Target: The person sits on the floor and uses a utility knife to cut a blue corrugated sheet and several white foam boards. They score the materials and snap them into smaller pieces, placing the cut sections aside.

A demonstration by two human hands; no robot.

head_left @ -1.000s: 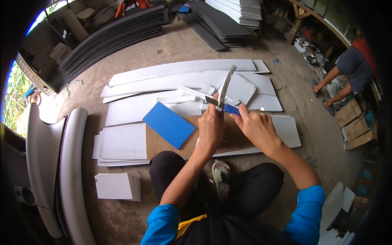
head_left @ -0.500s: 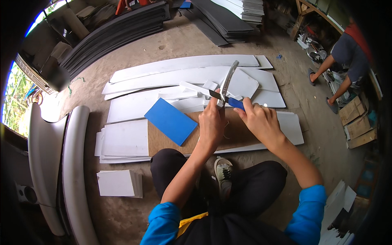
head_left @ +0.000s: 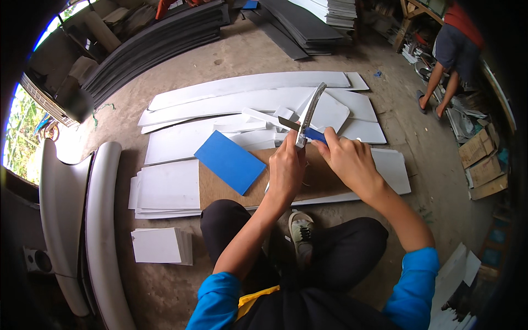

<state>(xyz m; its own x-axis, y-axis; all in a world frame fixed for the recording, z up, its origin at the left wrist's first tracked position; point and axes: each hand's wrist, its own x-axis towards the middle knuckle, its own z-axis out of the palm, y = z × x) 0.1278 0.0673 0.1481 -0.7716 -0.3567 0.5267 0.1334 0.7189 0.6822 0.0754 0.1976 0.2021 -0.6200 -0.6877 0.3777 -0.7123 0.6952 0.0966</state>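
Note:
My right hand (head_left: 355, 157) is closed around the blue handle of a knife (head_left: 315, 135). Its dark blade (head_left: 288, 124) points left, crossing a narrow silver strip with marks along it, which looks like a metal ruler (head_left: 313, 110). The ruler stands up out of my left hand (head_left: 287, 165), whose fingers are wrapped round its lower end. Whether blade and ruler touch, I cannot tell. Below my hands lies a brown board (head_left: 231, 187), with a blue rectangular sheet (head_left: 230, 162) partly on it, left of my left hand. White offcuts (head_left: 250, 127) lie just beyond.
Long white sheets (head_left: 220, 99) cover the floor ahead. A small stack of white pieces (head_left: 157, 246) sits by my left knee, with white rolled sheets (head_left: 104, 220) farther left. Black sheets (head_left: 165, 47) are piled at the back. Another person (head_left: 456, 49) stands at the far right.
The knife blade is now tilted, its tip higher, and the ruler has shifted slightly right. The person at the right has moved farther back and stands more upright.

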